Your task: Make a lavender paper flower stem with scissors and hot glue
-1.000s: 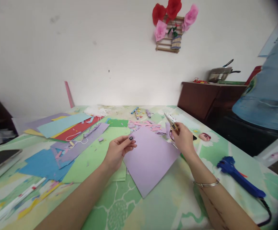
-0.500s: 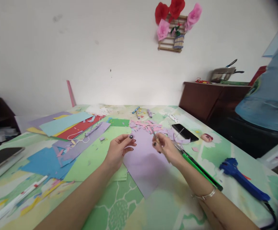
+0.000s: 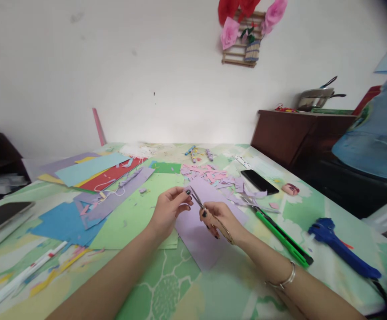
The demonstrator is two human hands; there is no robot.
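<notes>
My left hand (image 3: 168,211) is closed in a pinch of thumb and forefinger above the purple sheet (image 3: 202,249). Whatever lies between these fingertips is too small to tell from the purple behind it. In my right hand (image 3: 222,218) is a pair of scissors (image 3: 198,198), its narrow blades pointing up and left to the left fingertips. Below my left hand spreads a light green sheet (image 3: 130,222). Small pink and purple paper scraps (image 3: 210,172) lie in a heap just beyond both hands.
At right lie a black phone (image 3: 259,181), a green box cutter (image 3: 285,240) and a blue glue gun (image 3: 342,251). Coloured sheets (image 3: 90,171), blue paper (image 3: 66,224) and a white pen (image 3: 23,278) are at left. Another phone (image 3: 3,218) rests by the left edge.
My right hand has moved left and turned the scissors, bringing the blades to my left fingertips. The left hand stays almost in place. The view has shifted slightly.
</notes>
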